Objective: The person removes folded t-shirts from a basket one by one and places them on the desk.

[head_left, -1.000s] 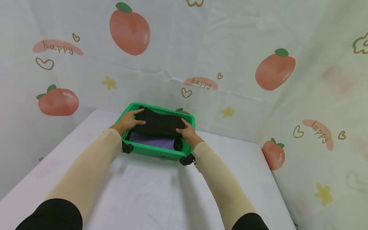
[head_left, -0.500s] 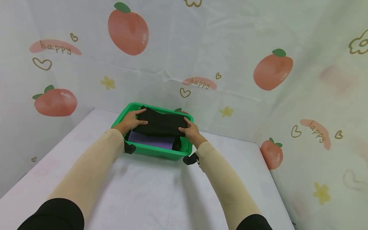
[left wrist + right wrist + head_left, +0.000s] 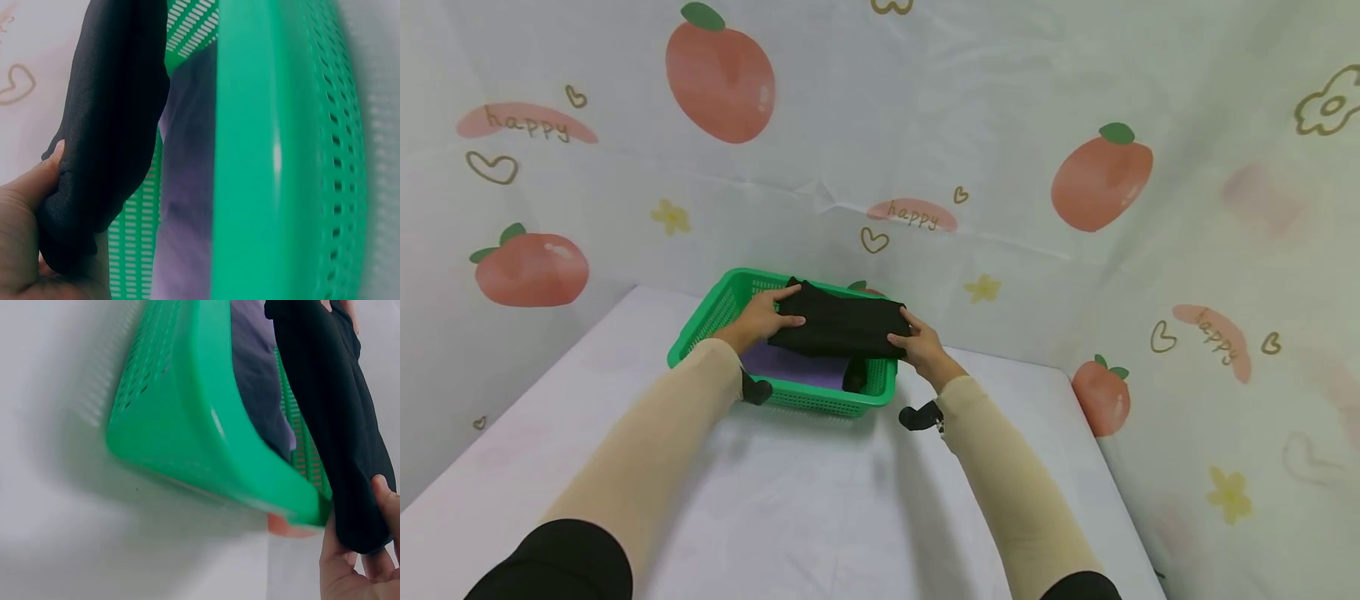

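Observation:
A folded black cloth (image 3: pixel 842 325) is held between both hands, raised over the back right part of a green plastic basket (image 3: pixel 812 398). My left hand (image 3: pixel 758 322) pinches its left end, thumb in front. At the other end, my right hand (image 3: pixel 927 348) grips the cloth, beyond the basket's right rim. Below it, inside the basket, lies a purple cloth (image 3: pixel 793 365) with a dark part at its right. In the right wrist view the fingers and thumb close round the end of the black cloth (image 3: pixel 331 419).
The basket stands on a white-covered table (image 3: pixel 820 500), near the back. Behind it hangs a white backdrop (image 3: pixel 820 108) printed with fruit, hearts and flowers.
Both hands have moved to the right with the black cloth, which now reaches past the basket's right rim. More of the basket's left inside shows. The view has turned slightly right.

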Tool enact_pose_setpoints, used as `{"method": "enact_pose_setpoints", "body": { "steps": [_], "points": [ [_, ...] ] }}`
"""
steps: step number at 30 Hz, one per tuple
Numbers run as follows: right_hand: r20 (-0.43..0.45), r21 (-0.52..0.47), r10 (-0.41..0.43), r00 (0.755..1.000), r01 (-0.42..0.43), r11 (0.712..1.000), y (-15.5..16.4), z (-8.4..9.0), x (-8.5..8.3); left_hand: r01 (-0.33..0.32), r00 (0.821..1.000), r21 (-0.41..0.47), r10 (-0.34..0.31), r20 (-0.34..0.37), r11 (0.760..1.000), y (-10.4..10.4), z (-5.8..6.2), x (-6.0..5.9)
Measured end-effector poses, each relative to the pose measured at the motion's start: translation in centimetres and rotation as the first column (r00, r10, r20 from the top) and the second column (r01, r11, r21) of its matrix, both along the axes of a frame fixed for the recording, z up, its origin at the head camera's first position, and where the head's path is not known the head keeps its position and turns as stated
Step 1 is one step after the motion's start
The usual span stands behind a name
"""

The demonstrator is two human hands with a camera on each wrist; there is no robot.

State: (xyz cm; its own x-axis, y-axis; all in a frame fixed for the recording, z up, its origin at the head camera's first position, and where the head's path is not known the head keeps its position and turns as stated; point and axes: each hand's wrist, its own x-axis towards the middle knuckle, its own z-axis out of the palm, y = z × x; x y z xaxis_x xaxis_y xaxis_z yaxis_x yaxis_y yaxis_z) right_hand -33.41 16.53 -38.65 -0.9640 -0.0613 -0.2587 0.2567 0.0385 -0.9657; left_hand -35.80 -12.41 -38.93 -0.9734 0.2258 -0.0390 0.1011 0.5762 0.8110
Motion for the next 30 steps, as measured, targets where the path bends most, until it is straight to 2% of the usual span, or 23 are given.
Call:
{"method": "enact_pose_setpoints", "body": {
  "steps": [8,17,23,30],
  "points": [
    [0.007,0.000,-0.014,1.000,0.014,1.000,1.5,-0.2,0.3,-0.004,1.000,0.038,0.004,0.012,0.999,1.6,-0.1,0.2],
    [0.024,-0.043,-0.023,0.999,0.024,0.999,3.5,-0.4,0.8,-0.004,0.999,0.062,0.002,0.032,0.998,3.5,-0.8,0.0],
    [0.017,-0.050,-0.016,1.000,0.016,0.999,4.4,-0.7,1.2,-0.008,1.000,0.048,0.007,0.026,0.999,4.4,-0.9,0.0],
    [0.020,-0.057,0.002,1.000,-0.001,0.998,5.4,-1.3,1.5,-0.001,0.997,0.104,-0.006,0.072,0.995,5.0,-1.3,0.4]
  ]
}}
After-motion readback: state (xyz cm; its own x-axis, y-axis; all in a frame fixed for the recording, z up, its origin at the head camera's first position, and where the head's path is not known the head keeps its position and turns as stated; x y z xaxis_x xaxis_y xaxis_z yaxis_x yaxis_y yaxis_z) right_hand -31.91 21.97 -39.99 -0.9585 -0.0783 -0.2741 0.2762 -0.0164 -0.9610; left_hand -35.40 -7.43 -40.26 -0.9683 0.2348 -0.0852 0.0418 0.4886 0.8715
